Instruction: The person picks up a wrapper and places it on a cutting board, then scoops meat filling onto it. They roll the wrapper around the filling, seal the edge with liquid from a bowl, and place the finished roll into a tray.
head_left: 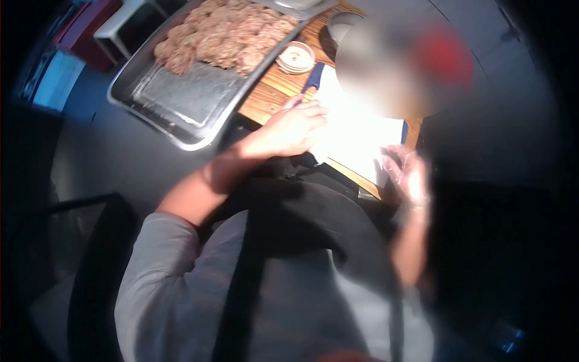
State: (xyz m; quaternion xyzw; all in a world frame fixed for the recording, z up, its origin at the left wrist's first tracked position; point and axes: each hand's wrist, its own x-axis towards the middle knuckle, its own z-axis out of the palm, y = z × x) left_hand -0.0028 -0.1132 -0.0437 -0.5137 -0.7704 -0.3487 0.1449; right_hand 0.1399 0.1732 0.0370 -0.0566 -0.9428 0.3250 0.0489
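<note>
1. Well, the left hand is resting at the left edge of a flat, glaring white rectangle with dark-blue edging; its fingers are curling inward, and whether they're closing on anything, I can't tell.
2. Right by those fingertips, a small orange-brown piece is showing, too little of it to name.
3. Across the way, the right hand, in a thin clear glove, is hovering by the rectangle's near right corner, fingers bending and slightly apart; I can't tell whether they're pinching the edge.
4. That white rectangle is lying on a brown wooden table, close to the table's near and right edges.
5. At the table's left side, a deep rectangular silver metal tray is holding pale-pink minced mixture, heaping in its far part.
6. Between tray and rectangle, a small round white stack is sitting.
7. Towards the table's far edge, a round grey metal bowl is disappearing partly behind a grey-and-red blur.
</note>
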